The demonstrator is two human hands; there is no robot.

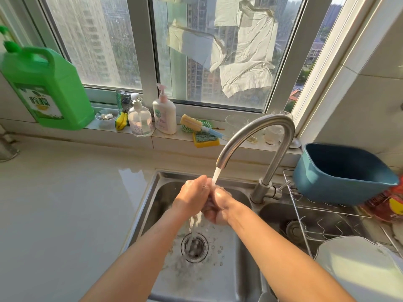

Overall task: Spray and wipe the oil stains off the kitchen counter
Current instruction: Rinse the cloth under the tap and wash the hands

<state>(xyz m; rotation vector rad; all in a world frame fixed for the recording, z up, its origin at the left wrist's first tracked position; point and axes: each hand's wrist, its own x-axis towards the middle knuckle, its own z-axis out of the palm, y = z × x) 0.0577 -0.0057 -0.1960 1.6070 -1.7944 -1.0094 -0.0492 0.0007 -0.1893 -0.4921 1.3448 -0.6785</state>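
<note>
Rinsing left hand (193,192) and right hand (219,205), pressed together empty under the faucet (257,136); counter (65,203) spraying or wiping likely next.

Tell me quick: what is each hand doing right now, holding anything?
Left hand: curled over the right under the running faucet; holds no object that shows.
Right hand: curled against the left in the water; whether anything is inside cannot be told.

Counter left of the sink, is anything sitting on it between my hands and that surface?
Nothing visible. The counter looks bare beside the sink; both hands, left hand and right hand, are under the running faucet.
</note>
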